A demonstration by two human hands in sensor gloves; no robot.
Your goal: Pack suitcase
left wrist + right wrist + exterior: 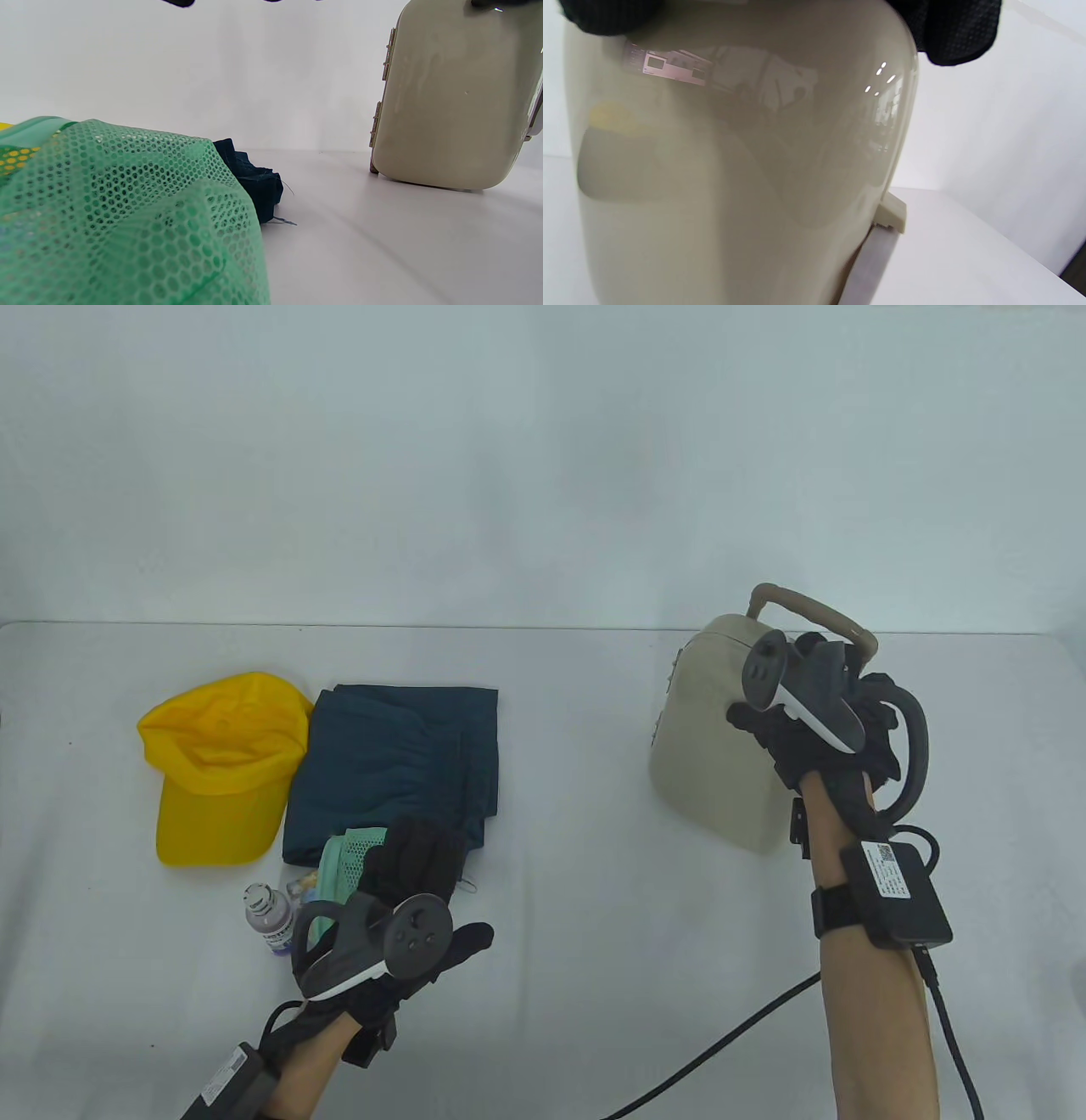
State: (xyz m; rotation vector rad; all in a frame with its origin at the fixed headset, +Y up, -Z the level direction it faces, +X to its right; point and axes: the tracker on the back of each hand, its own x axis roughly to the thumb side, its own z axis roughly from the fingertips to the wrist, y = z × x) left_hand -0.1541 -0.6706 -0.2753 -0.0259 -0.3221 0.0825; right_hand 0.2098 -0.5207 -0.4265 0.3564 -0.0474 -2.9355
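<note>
A beige hard-shell suitcase (713,763) stands upright and closed at the right of the table, its handle (814,612) on top. My right hand (789,712) grips its upper part; in the right wrist view gloved fingers (950,29) wrap over the glossy shell (734,169). My left hand (416,865) lies with straight fingers over a green mesh pouch (344,861), thumb spread to the right. In the left wrist view the pouch (118,212) fills the lower left and the suitcase (454,97) stands at the right. Whether the fingers touch the pouch is unclear.
A yellow cap (221,768) lies at the left, beside a folded dark blue garment (399,763) whose near edge the pouch overlaps. A small purple bottle (270,918) stands left of my left hand. A black cable (721,1044) runs across the white table (577,899) at the front.
</note>
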